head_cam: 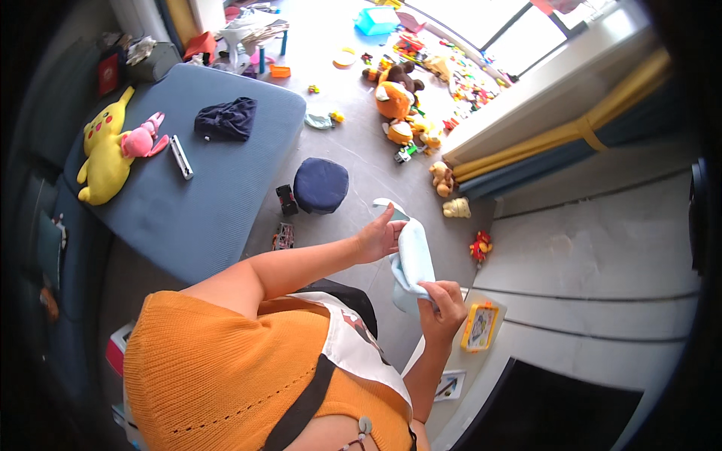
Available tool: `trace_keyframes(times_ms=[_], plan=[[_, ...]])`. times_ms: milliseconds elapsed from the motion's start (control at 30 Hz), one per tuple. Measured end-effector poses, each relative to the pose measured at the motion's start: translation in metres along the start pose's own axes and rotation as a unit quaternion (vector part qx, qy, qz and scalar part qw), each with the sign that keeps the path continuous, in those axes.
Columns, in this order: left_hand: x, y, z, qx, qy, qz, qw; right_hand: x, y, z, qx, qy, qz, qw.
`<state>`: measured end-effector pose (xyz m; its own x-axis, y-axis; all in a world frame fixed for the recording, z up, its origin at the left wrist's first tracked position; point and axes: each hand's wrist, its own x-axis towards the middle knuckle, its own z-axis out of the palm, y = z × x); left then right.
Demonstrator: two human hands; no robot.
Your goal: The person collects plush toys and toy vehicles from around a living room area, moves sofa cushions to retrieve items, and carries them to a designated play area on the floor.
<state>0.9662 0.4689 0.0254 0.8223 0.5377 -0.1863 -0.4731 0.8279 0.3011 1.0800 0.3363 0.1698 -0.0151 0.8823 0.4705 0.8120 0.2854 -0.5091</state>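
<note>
A folded, light blue cloth (416, 248) hangs in front of me, held between both hands. My left hand (379, 237) has its thumb raised and its fingers against the cloth's upper side edge. Past that thumb, a pale flap of material curls away. My right hand (443, 307) pinches the lower corner of the cloth between thumb and bent fingers. Below the fold, a looser layer of the cloth droops over the grey floor. I wear an orange knitted top (237, 361) and a white apron (352, 332) with a printed picture.
On the left, a blue sofa section (225, 186) bears a yellow plush toy (107, 163), a pink plush (141, 141) and dark clothing (228, 119). A navy stool (321, 185) stands ahead. Plush toys (395, 100) and scattered toys lie by the window. At right are a cabinet (486, 361) and television (553, 406).
</note>
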Motion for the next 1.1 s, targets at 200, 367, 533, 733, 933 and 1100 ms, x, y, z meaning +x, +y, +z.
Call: trace_keyframes(times_ms=[200, 367, 533, 733, 933, 1100], plan=[[0.111, 0.042, -0.002, 0.051, 0.139, 0.052, 0.988, 0.086, 0.126, 0.005, 0.066, -0.149, -0.028, 0.986], [0.176, 0.124, 0.016, -0.022, 0.172, 0.152, 0.973, 0.184, 0.225, 0.016, 0.139, -0.346, 0.053, 0.926], [0.204, 0.196, 0.051, -0.003, 0.166, 0.230, 0.959, 0.262, 0.326, 0.062, 0.335, -0.458, 0.228, 0.791], [0.214, 0.281, 0.073, -0.021, 0.193, 0.248, 0.949, 0.377, 0.398, 0.169, 0.353, -0.370, 0.263, 0.818], [0.264, 0.385, 0.033, 0.000, 0.164, 0.309, 0.937, 0.503, 0.417, 0.313, 0.572, -0.453, 0.317, 0.606], [0.254, 0.480, 0.001, -0.004, 0.150, 0.384, 0.911, 0.614, 0.347, 0.344, 0.669, -0.448, 0.293, 0.515]])
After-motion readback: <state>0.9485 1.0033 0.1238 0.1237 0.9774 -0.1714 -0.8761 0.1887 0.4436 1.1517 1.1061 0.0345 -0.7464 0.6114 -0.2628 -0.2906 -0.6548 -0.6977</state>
